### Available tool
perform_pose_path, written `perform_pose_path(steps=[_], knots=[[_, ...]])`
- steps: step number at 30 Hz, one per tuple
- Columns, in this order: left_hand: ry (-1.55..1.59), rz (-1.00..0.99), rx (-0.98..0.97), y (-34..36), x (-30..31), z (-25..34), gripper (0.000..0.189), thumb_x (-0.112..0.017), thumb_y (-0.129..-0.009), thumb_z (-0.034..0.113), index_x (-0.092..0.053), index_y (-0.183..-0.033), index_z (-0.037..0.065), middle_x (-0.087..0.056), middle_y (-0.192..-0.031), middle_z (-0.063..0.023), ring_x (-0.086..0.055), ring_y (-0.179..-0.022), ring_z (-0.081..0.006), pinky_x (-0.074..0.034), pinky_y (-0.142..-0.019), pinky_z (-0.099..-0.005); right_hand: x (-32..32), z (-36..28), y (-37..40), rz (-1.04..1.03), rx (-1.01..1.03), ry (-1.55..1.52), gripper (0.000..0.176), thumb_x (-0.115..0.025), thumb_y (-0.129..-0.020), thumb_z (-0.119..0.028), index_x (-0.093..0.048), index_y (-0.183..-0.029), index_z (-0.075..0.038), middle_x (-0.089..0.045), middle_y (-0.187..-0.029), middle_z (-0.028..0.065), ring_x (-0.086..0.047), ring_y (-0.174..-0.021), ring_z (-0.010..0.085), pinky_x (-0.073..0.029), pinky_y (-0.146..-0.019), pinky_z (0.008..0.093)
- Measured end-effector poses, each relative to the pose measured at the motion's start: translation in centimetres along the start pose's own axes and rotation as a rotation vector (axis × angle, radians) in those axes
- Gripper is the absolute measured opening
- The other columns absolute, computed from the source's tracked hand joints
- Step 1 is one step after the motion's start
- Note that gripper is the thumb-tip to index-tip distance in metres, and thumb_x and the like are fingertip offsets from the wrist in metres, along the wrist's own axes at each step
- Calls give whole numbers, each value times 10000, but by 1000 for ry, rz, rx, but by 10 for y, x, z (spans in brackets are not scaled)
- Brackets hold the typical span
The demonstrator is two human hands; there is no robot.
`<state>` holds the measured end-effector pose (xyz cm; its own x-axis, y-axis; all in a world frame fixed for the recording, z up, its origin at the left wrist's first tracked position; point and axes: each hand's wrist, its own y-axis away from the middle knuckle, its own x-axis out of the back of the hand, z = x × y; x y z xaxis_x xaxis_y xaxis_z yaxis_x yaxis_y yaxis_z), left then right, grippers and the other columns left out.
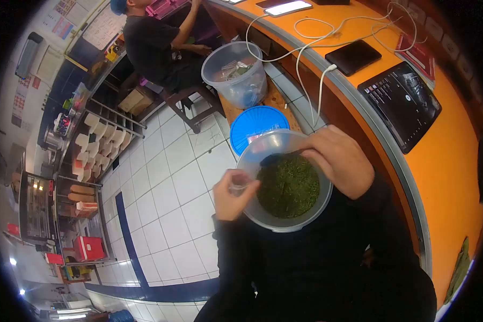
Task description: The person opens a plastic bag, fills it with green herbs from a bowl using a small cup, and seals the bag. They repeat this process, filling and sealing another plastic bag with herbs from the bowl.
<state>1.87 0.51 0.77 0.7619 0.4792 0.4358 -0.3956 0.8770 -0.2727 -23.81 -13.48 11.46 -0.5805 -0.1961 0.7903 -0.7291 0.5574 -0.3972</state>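
A round translucent tub [326, 199] with chopped green leaves [291, 188] inside rests at my lap. My right hand [339, 160] is over its right rim, fingers closed on the handle of a dark spoon [273, 160] that dips toward the leaves. At the left rim, my left hand [234, 194] has its fingers curled round a small clear container, slightly blurred. Its contents cannot be made out. Just beyond the tub lies a blue round lid [258, 122], with a small pinkish packet on it.
A second clear tub [235, 75] holding plastic bags stands on a wooden bench [280, 104]. Another person [153, 48] sits behind it. On the right, an orange counter [440, 177] bears a tablet [401, 106], a phone [354, 57] and white cables.
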Motion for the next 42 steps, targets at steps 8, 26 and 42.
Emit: perform_pose_path(steps=[8, 26, 42], knots=[[-136, -19, -24, -8, -22, 20, 344, -917, -810, 277, -717, -972, 49, -759, -837, -98, -762, -791, -243, -580, -759, -353, -76, 24, 35, -229, -120, 192, 256, -740, -957, -241, -747, -1117, -42, -669, -1020, 124, -639, -1059, 304, -534, -906, 438], [-271, -119, -184, -8, -28, 2, 349, -829, -791, 243, -719, -1074, 71, -778, -990, -101, -735, -953, -305, -541, -873, -391, -124, 11, 25, 8, -118, -433, 148, -735, -963, -151, -713, -1059, -40, -667, -1093, 115, -675, -1038, 341, -540, -904, 414], [71, -73, 21, -3, -25, -22, 192, -766, -947, 160, -746, -1088, 31, -777, -1021, -104, -721, -976, -247, -520, -898, -364, -124, 25, 25, -4, -168, -587, 128, -759, -953, -124, -762, -1007, -8, -716, -968, 127, -718, -915, 296, -553, -826, 392]])
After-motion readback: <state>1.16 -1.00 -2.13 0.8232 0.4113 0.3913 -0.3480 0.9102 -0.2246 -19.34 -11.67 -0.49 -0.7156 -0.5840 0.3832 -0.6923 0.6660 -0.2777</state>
